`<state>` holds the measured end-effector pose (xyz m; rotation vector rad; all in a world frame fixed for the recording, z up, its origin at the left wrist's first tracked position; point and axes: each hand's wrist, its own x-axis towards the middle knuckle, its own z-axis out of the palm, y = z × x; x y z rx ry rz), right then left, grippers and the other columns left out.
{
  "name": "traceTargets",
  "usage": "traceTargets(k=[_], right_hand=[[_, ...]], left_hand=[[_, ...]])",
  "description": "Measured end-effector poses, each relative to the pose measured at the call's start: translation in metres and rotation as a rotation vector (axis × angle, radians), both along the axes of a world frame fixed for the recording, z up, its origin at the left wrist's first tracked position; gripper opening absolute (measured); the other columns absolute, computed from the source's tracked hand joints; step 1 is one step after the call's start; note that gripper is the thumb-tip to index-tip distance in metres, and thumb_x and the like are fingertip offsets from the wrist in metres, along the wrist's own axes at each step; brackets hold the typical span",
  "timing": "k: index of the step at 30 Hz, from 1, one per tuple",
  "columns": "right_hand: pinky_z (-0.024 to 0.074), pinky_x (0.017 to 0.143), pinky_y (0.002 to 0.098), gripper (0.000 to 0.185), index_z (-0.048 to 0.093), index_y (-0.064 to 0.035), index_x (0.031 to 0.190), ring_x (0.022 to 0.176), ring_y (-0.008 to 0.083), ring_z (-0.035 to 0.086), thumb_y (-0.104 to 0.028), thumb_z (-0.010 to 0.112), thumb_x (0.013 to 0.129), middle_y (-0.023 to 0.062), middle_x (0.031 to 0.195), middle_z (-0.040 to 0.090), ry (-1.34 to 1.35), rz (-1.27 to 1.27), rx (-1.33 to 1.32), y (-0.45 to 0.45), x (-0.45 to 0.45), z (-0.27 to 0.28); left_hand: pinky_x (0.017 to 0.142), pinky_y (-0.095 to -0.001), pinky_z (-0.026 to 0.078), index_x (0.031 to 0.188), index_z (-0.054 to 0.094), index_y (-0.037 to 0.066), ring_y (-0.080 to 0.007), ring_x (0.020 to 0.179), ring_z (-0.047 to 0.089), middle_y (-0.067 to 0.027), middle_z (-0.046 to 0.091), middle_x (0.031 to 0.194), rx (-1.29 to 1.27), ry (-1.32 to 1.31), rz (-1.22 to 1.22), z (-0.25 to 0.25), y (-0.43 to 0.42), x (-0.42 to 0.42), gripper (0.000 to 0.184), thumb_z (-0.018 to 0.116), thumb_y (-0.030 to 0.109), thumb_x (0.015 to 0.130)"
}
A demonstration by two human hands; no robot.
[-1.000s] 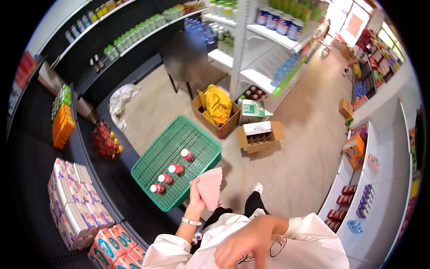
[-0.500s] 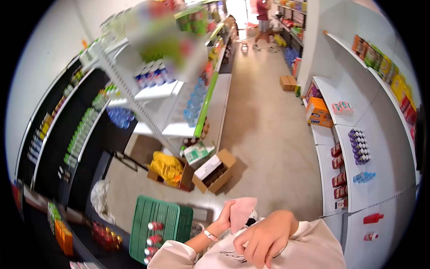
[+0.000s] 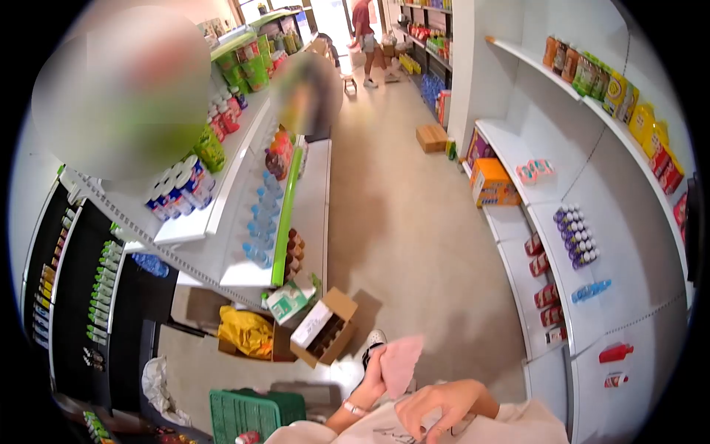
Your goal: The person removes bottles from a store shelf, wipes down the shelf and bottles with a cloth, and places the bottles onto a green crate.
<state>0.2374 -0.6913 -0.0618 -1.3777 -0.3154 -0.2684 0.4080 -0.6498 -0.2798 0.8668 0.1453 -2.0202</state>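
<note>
My left hand (image 3: pixel 375 376), with a pale band at the wrist, is closed on a thin pink cloth (image 3: pixel 402 364) that fans out to its right. In front of my light-coloured top, my right hand (image 3: pixel 444 407) hangs bent at the wrist with its fingers loosely curved and apart. Nothing shows in it. Left of my forearm stands a green plastic crate (image 3: pixel 255 414), where a red bottle with a pale cap (image 3: pixel 248 438) shows at the bottom edge.
An opened cardboard box (image 3: pixel 325 329) and a yellow bag (image 3: pixel 245 331) sit on the floor ahead. Shelving with blue bottles (image 3: pixel 262 218) lines the left; white shelves (image 3: pixel 510 222) line the right. A small carton (image 3: pixel 431 138) and a person (image 3: pixel 364 37) are farther down the aisle.
My view has turned and I have moved forward, so the crate sits lower in view and a shoe shows below. My left hand keeps the pink cloth. The distant person has shifted posture.
</note>
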Motion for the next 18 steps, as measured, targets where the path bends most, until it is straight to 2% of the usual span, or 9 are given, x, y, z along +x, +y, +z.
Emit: traceTargets(k=[1, 4, 6, 7, 10, 13, 14, 15, 18], right_hand=[[0.0423, 0.077, 0.0292, 0.013, 0.06, -0.0034, 0.092, 0.077, 0.0155, 0.053, -0.015, 0.064, 0.087, 0.0037, 0.087, 0.059, 0.067, -0.048, 0.083, -0.017, 0.002, -0.013], [0.0429, 0.078, 0.0332, 0.016, 0.059, -0.0019, 0.093, 0.08, 0.0181, 0.053, -0.017, 0.064, 0.088, 0.0032, 0.084, 0.058, 0.618, -0.58, 0.299, -0.058, 0.015, -0.038], [0.0434, 0.083, 0.0333, 0.025, 0.058, -0.0022, 0.104, 0.089, 0.0199, 0.055, -0.021, 0.063, 0.088, 0.0053, 0.095, 0.06, 0.749, -0.713, 0.233, -0.089, 0.029, -0.082], [0.0436, 0.086, 0.0334, 0.031, 0.057, -0.0023, 0.11, 0.093, 0.0208, 0.056, -0.023, 0.063, 0.089, 0.0064, 0.1, 0.061, 0.802, -0.789, 0.187, -0.114, 0.041, -0.095], [0.0386, 0.099, 0.0368, 0.055, 0.045, -0.0029, 0.13, 0.116, 0.0275, 0.05, -0.031, 0.065, 0.087, 0.0146, 0.126, 0.052, 0.806, -0.979, -0.051, -0.169, 0.079, -0.089], [0.0308, 0.107, 0.0422, 0.076, 0.032, 0.0022, 0.139, 0.131, 0.0362, 0.036, -0.039, 0.066, 0.085, 0.0258, 0.141, 0.035, 0.644, -1.018, -0.357, -0.229, 0.117, -0.087], [0.0291, 0.108, 0.0418, 0.077, 0.029, 0.0003, 0.141, 0.133, 0.0344, 0.032, -0.038, 0.066, 0.085, 0.0252, 0.143, 0.032, 0.598, -0.972, -0.315, -0.246, 0.129, -0.086], [0.0274, 0.108, 0.0415, 0.078, 0.025, -0.0016, 0.143, 0.135, 0.0327, 0.029, -0.037, 0.065, 0.086, 0.0245, 0.145, 0.029, 0.554, -0.929, -0.274, -0.265, 0.139, -0.084], [0.0281, 0.108, 0.0391, 0.084, 0.016, -0.0026, 0.147, 0.136, 0.0298, 0.027, -0.035, 0.065, 0.086, 0.0221, 0.146, 0.027, 0.522, -0.855, -0.111, -0.31, 0.157, -0.085]], left_hand=[[0.092, -0.0379, 0.048, 0.125, 0.05, 0.006, -0.025, 0.105, 0.059, -0.011, 0.06, 0.118, -0.002, -0.002, 0.014, -0.003, -0.016, 0.009, 0.052, 0.041, 0.044, 0.091], [0.097, -0.0387, 0.044, 0.126, 0.049, 0.005, -0.0254, 0.111, 0.056, -0.0109, 0.058, 0.121, 0.017, -0.01, 0.063, -0.011, -0.051, 0.027, 0.051, 0.041, 0.042, 0.092], [0.099, -0.0392, 0.042, 0.127, 0.048, 0.005, -0.0254, 0.113, 0.055, -0.0106, 0.057, 0.123, 0.008, -0.048, 0.096, -0.015, -0.092, 0.048, 0.05, 0.04, 0.041, 0.092], [0.1, -0.0392, 0.042, 0.127, 0.048, 0.004, -0.0247, 0.115, 0.054, -0.0104, 0.056, 0.123, -0.018, -0.145, 0.144, 0.016, -0.117, 0.052, 0.051, 0.04, 0.041, 0.093], [0.099, -0.0387, 0.042, 0.126, 0.049, 0.005, -0.0238, 0.114, 0.053, -0.01, 0.057, 0.122, -0.1, -0.257, 0.161, 0.071, -0.188, 0.073, 0.051, 0.04, 0.043, 0.093], [0.106, -0.0364, 0.033, 0.141, 0.029, 0.003, -0.0236, 0.128, 0.04, -0.012, 0.039, 0.14, -0.385, -0.548, 0.248, 0.089, -0.248, 0.092, 0.066, 0.041, 0.047, 0.093], [0.107, -0.036, 0.03, 0.145, 0.023, 0.003, -0.0239, 0.131, 0.036, -0.0124, 0.033, 0.145, -0.497, -0.675, 0.29, 0.091, -0.262, 0.096, 0.07, 0.041, 0.048, 0.093], [0.11, -0.0353, 0.024, 0.148, 0.008, 0.005, -0.0251, 0.136, 0.026, -0.0126, 0.016, 0.152, -0.548, -0.754, 0.269, 0.092, -0.277, 0.103, 0.076, 0.039, 0.048, 0.094], [0.109, -0.0357, 0.025, 0.149, 0.006, 0.005, -0.0266, 0.135, 0.029, -0.0135, 0.016, 0.152, -0.63, -0.863, 0.291, 0.114, -0.31, 0.109, 0.077, 0.039, 0.049, 0.095]])
